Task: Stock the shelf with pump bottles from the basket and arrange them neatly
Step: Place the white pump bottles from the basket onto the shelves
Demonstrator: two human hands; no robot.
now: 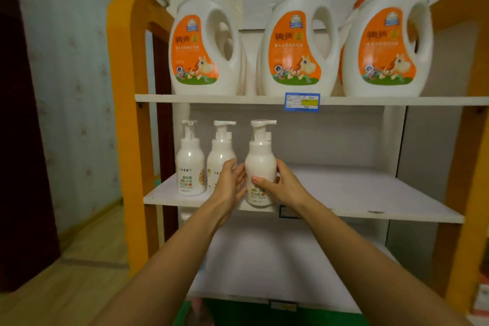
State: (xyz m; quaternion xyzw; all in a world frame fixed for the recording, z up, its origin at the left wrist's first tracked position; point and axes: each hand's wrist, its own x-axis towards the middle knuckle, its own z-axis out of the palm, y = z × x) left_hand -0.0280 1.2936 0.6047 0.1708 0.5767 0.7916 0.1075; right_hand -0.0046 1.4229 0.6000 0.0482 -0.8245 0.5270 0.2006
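Status: third bottle (260, 161) at shelf (370, 193) front edge, right hand (284, 185) wrapped round it, left hand (229, 182) flat on its side. Risk: released here it could tip off, or bump neighbour bottle (221, 156).

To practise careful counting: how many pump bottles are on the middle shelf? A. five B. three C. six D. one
B: the middle shelf bears three, the left bottle, the centre bottle and the right bottle, which the right hand grips and the left hand touches.
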